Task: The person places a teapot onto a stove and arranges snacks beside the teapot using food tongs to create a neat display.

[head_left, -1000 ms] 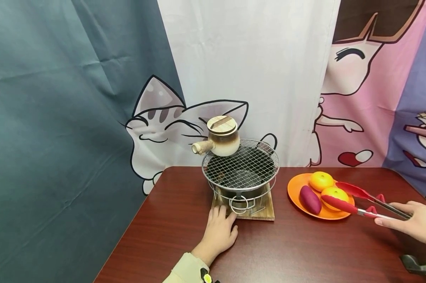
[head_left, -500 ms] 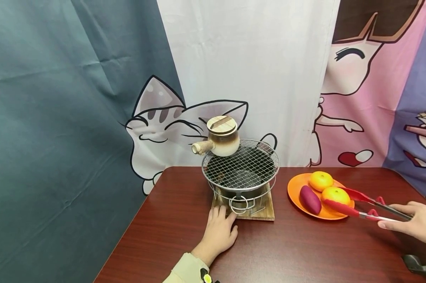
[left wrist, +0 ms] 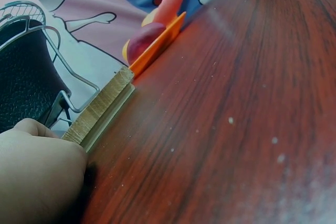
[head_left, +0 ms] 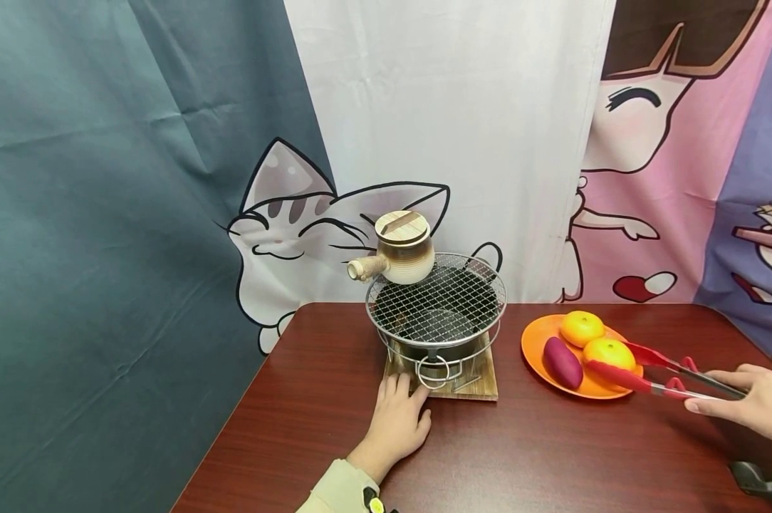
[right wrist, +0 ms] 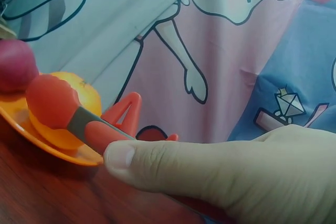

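My right hand [head_left: 760,405] holds metal tongs with red tips [head_left: 619,376], the thumb lying along one arm. The tongs' tips are spread on either side of the front mandarin [head_left: 609,350], low over the orange plate [head_left: 532,360]. Whether both tips touch the fruit cannot be told. A second mandarin [head_left: 581,328] and a purple sweet potato [head_left: 562,363] share the plate. My left hand [head_left: 395,424] rests with relaxed fingers at the front edge of a wooden board [head_left: 486,385]. In the left wrist view its fingertips are partly hidden behind the knuckles [left wrist: 39,156].
On the board stands a round grill [head_left: 446,335] with a wire mesh top and ring handles. A small lidded clay pot [head_left: 408,260] sits at the mesh's back left, its side handle pointing left. A printed curtain [head_left: 488,107] hangs behind the dark red table [head_left: 520,456].
The tongs have come lower and a little to the right, from over the front mandarin to around its sides. My right hand shifted slightly with them. My left hand has stayed put.
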Demonstrator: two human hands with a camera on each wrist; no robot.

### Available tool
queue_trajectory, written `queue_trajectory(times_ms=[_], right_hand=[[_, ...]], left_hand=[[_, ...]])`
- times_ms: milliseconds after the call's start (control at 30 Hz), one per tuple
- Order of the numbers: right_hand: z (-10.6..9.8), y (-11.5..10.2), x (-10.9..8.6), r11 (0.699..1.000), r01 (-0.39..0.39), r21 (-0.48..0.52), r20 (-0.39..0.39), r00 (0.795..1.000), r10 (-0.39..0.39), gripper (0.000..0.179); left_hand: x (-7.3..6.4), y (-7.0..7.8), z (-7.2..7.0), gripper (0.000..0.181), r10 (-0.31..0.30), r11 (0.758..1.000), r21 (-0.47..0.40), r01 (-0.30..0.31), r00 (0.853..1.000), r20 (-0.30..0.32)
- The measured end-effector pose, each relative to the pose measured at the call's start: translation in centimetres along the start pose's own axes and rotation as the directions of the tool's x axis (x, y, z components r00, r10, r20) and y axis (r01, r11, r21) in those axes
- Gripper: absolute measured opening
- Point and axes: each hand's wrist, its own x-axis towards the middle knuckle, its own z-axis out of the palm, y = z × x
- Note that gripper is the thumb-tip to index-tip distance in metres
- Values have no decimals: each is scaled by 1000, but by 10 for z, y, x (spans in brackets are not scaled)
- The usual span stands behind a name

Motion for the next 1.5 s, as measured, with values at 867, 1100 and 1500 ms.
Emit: queue_trajectory(times_ms=[867,1100,1500], right_hand=[[-10,-24,2,998,52,34,-20,999,-51,65],[-15,-31,2,998,60,35,-30,998,-59,68],[-18,-38,2,997,72,28,-33,997,-71,71]], left_hand=[[0,0,-1,40,-5,1000,10,5,1000,13],[-1,-1,1,41,11,1000,14,-11,1000,-19],[0,1,-3,39,4,1000,19,-4,1000,-7]])
